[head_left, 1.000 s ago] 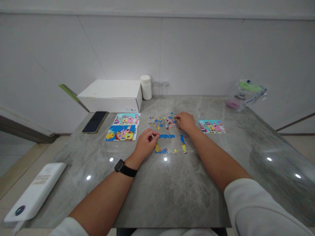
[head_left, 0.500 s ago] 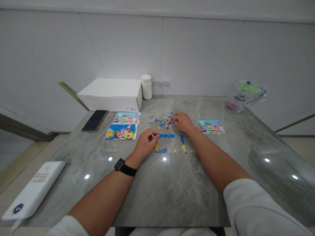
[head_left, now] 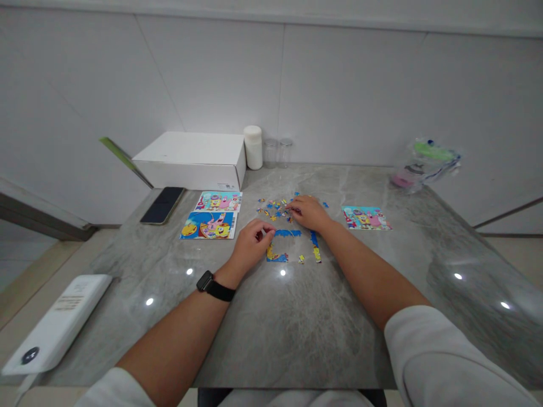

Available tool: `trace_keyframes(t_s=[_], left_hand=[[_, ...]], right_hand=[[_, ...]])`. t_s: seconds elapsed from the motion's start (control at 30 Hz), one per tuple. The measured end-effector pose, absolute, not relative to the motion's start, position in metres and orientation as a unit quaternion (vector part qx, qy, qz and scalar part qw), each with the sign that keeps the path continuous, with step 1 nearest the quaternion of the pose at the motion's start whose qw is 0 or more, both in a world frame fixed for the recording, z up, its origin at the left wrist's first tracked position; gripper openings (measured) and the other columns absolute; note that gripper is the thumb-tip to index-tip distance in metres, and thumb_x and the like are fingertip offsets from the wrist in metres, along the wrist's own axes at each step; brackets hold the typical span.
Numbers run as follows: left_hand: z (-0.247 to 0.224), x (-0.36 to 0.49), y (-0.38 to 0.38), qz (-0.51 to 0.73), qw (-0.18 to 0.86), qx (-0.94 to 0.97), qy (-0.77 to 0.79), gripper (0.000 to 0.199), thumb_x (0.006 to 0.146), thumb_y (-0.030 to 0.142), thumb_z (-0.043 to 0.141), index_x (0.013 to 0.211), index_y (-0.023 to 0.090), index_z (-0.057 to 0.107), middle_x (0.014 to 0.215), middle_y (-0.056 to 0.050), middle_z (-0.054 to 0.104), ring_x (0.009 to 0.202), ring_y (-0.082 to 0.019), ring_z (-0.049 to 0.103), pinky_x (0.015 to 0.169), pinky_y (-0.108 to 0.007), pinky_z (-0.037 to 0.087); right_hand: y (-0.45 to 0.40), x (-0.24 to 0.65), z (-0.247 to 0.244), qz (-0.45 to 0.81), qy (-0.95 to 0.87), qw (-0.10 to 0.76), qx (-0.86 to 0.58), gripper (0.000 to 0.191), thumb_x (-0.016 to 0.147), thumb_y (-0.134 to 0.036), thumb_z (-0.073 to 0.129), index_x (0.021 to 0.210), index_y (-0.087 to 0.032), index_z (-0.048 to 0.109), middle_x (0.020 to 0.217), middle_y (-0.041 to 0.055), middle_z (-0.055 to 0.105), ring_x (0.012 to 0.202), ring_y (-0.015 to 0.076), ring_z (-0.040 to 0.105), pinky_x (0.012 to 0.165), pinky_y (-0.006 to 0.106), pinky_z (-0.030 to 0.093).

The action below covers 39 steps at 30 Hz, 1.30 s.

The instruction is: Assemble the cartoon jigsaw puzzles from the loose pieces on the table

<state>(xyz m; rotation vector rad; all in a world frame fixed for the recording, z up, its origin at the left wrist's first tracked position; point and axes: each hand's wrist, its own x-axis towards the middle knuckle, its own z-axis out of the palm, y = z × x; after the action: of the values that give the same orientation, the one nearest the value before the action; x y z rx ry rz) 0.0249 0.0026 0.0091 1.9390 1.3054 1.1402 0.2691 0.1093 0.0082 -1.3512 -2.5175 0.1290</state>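
My left hand [head_left: 251, 240] is beside the upper left corner of a partly joined jigsaw frame [head_left: 278, 258], its thumb and index finger pinched together; whatever is between them is too small to make out. The frame has a blue top strip [head_left: 289, 233], a yellow-and-blue left and lower corner, and a separate blue-and-yellow right strip [head_left: 315, 249]. One loose yellow piece [head_left: 301, 259] lies near the bottom gap. Over the right part of a pile of loose puzzle pieces [head_left: 274, 209], my right hand [head_left: 310, 212] has its fingers slightly apart, fingertips touching the pieces.
Two picture cards [head_left: 208, 225] lie on the left and another card [head_left: 367, 218] on the right. A phone [head_left: 163, 205], white box [head_left: 190, 161], white bottle [head_left: 253, 148] and two glass jars [head_left: 278, 154] stand behind. A plastic bag [head_left: 424, 164] and a white power bank [head_left: 59, 322] flank the table.
My right hand has shifted slightly left across the pile, uncovering a few blue pieces behind it. The left hand stays at the frame's corner.
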Motion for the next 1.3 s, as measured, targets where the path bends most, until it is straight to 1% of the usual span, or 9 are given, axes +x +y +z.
trace_keyframes(t_s=[0.23, 0.4, 0.6, 0.77, 0.87, 0.97, 1.1, 1.2, 1.3], left_hand=[[0.008, 0.026, 0.002, 0.422, 0.266, 0.717, 0.486, 0.009, 0.094, 0.024, 0.066, 0.091, 0.022, 0.074, 0.090, -0.001, 0.069, 0.072, -0.014, 0.058, 0.069, -0.028, 0.049], [0.007, 0.025, 0.003, 0.425, 0.265, 0.718, 0.483, 0.009, 0.094, 0.025, 0.066, 0.092, 0.021, 0.074, 0.090, -0.001, 0.068, 0.071, -0.013, 0.057, 0.069, -0.028, 0.048], [0.007, 0.025, 0.003, 0.418, 0.263, 0.721, 0.487, 0.010, 0.094, 0.025, 0.065, 0.092, 0.022, 0.074, 0.090, -0.002, 0.068, 0.073, -0.014, 0.058, 0.069, -0.028, 0.049], [0.006, 0.024, 0.003, 0.418, 0.262, 0.719, 0.490, 0.010, 0.094, 0.025, 0.065, 0.092, 0.022, 0.074, 0.090, -0.002, 0.068, 0.072, -0.014, 0.057, 0.068, -0.028, 0.048], [0.006, 0.023, 0.004, 0.421, 0.270, 0.715, 0.489, 0.009, 0.094, 0.024, 0.066, 0.092, 0.022, 0.075, 0.091, -0.002, 0.068, 0.072, -0.014, 0.058, 0.068, -0.028, 0.048], [0.007, 0.023, 0.005, 0.424, 0.273, 0.712, 0.488, 0.009, 0.094, 0.023, 0.065, 0.092, 0.021, 0.074, 0.091, -0.002, 0.069, 0.072, -0.014, 0.058, 0.069, -0.028, 0.049], [0.008, 0.023, 0.005, 0.427, 0.266, 0.715, 0.486, 0.010, 0.094, 0.024, 0.065, 0.091, 0.021, 0.074, 0.091, -0.002, 0.069, 0.072, -0.014, 0.057, 0.069, -0.028, 0.049], [0.007, 0.023, 0.005, 0.425, 0.260, 0.719, 0.484, 0.011, 0.094, 0.024, 0.064, 0.091, 0.020, 0.074, 0.091, -0.002, 0.069, 0.072, -0.014, 0.058, 0.070, -0.028, 0.049], [0.008, 0.024, 0.004, 0.428, 0.252, 0.726, 0.476, 0.011, 0.094, 0.024, 0.064, 0.091, 0.020, 0.073, 0.091, -0.003, 0.069, 0.073, -0.014, 0.058, 0.070, -0.028, 0.049]], right_hand=[[0.111, 0.262, 0.011, 0.051, -0.879, 0.113, -0.460, 0.027, 0.103, -0.026, 0.060, 0.119, -0.029, 0.081, 0.122, 0.0083, 0.074, 0.117, 0.0252, 0.063, 0.103, 0.038, 0.042], [0.114, 0.262, 0.013, 0.059, -0.875, 0.106, -0.469, 0.024, 0.099, -0.024, 0.062, 0.113, -0.026, 0.081, 0.121, 0.0084, 0.073, 0.117, 0.0254, 0.063, 0.104, 0.038, 0.043], [0.117, 0.262, 0.015, 0.061, -0.872, 0.087, -0.477, 0.025, 0.095, -0.024, 0.065, 0.115, -0.023, 0.079, 0.120, 0.0097, 0.072, 0.115, 0.0252, 0.063, 0.102, 0.036, 0.044], [0.117, 0.260, 0.014, 0.056, -0.869, 0.089, -0.483, 0.017, 0.089, -0.021, 0.069, 0.103, -0.022, 0.078, 0.113, 0.0090, 0.072, 0.106, 0.0235, 0.064, 0.095, 0.033, 0.045], [0.116, 0.260, 0.016, 0.065, -0.870, 0.120, -0.475, 0.015, 0.087, -0.017, 0.066, 0.098, -0.021, 0.076, 0.108, 0.0079, 0.073, 0.101, 0.0218, 0.065, 0.091, 0.031, 0.045], [0.116, 0.264, 0.031, 0.112, -0.856, 0.170, -0.474, 0.017, 0.087, -0.015, 0.062, 0.099, -0.019, 0.074, 0.100, 0.0056, 0.075, 0.091, 0.0188, 0.066, 0.085, 0.028, 0.046], [0.115, 0.287, 0.067, 0.162, -0.818, 0.272, -0.480, 0.017, 0.088, -0.022, 0.061, 0.100, -0.019, 0.072, 0.091, 0.0035, 0.075, 0.082, 0.0173, 0.065, 0.080, 0.027, 0.049], [0.111, 0.312, 0.086, 0.179, -0.776, 0.355, -0.490, 0.023, 0.086, -0.029, 0.061, 0.103, -0.019, 0.071, 0.090, 0.0040, 0.073, 0.079, 0.0176, 0.063, 0.076, 0.029, 0.050], [0.102, 0.329, 0.084, 0.230, -0.740, 0.385, -0.501, 0.026, 0.084, -0.036, 0.061, 0.103, -0.019, 0.069, 0.089, 0.0034, 0.072, 0.078, 0.0176, 0.062, 0.073, 0.028, 0.051]])
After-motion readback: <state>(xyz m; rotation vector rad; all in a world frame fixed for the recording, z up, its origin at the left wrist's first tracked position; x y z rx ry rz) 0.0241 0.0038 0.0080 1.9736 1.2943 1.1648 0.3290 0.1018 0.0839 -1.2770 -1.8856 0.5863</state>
